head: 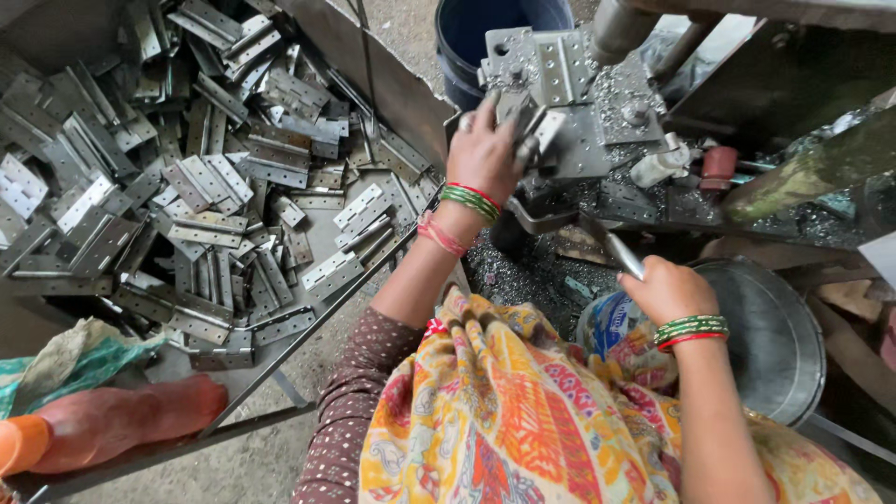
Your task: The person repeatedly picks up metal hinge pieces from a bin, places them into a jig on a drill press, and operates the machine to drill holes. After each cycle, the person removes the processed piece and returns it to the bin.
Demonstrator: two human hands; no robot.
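The left hand [483,149] has its fingers closed around a hinge [528,119] on the press plate [569,140]; the right hand [665,287] grips the lever [611,245]. A big pile of hinges [201,177] fills the tray [401,93].

Blue-and-white printed bag [611,322] beside right wrist

Single head-worn cam, steep downward look from just above the wearer's chest, close range: both forearms enter from bottom centre and reach up-frame. Faces a grey metal press fixture [569,103] at top centre, with a sloped steel tray of flat silver hinges [187,187] filling the left half and a round grey metal basin [775,336] lower right. No second view, so no overlap.
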